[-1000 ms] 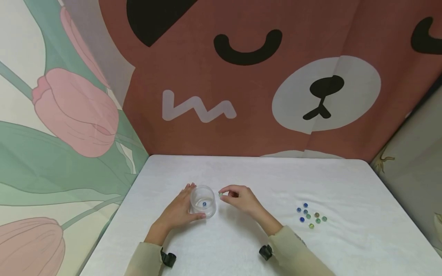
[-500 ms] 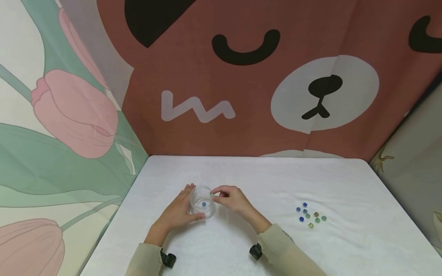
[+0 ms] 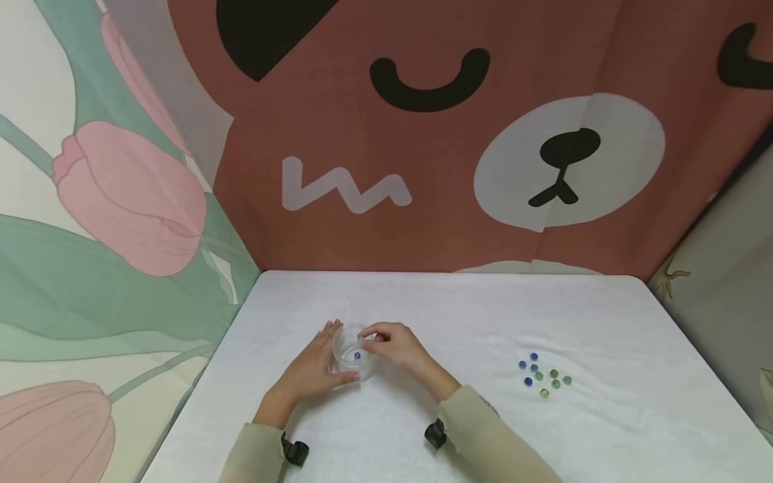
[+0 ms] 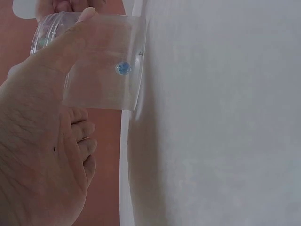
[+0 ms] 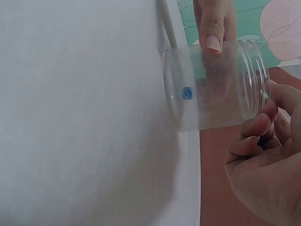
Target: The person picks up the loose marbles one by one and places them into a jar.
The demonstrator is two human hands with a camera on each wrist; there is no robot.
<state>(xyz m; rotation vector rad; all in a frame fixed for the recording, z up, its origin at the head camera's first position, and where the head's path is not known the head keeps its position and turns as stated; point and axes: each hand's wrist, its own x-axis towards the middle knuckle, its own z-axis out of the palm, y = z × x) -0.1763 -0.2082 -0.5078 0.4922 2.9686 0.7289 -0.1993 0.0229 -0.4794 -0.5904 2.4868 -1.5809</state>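
Note:
A clear plastic jar with a threaded neck stands upright on the white cloth, one blue marble at its bottom. My left hand holds the jar from the left, thumb along the near side and fingers around the far side. Above the open mouth, my right hand pinches a small green marble between thumb and index finger. Those fingertips are right at the rim in the right wrist view, where they largely hide the green marble.
Several loose blue, green, yellowish and brown marbles lie in a group on the white table to the right. Behind the table hangs a reddish-brown bear-print cloth; a tulip-print cloth is at the left.
My right hand has moved left with the green marble, from beside the jar to over its mouth. The left hand and the jar have stayed in place.

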